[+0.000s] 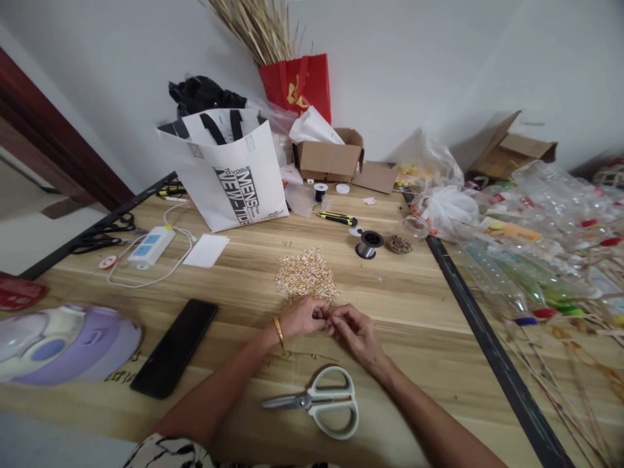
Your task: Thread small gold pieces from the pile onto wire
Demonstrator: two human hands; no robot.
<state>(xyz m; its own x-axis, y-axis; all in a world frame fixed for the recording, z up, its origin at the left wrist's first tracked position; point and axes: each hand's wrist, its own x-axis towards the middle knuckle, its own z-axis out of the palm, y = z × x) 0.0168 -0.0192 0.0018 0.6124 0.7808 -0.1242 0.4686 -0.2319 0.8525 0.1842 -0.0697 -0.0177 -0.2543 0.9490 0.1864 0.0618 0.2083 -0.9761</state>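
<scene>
My left hand (pixel 306 317), with a gold bangle (pixel 279 333) at its wrist, is closed in a pinch. Against its fingertips, my right hand (pixel 357 331) pinches too; whatever lies between the fingers is too small to make out. Just beyond them spreads a heap of small gold and clear beads (pixel 306 273). A thin gold beaded strand (pixel 316 356) lies below the hands, and a faint fine thread runs down near the left wrist. Closer to me rest scissors (pixel 308 400) with pale green handles, blades pointing left.
A black phone (pixel 174 348) and a purple-and-white bottle (pixel 85 344) lie at left, near a power strip (pixel 152 247). Behind stand a white bag (pixel 234 175) and a cardboard box (pixel 327 159). A wire spool (pixel 369 244) and utility knife (pixel 337 218) lie beyond the beads; plastic bottles (pixel 531 260) crowd the right.
</scene>
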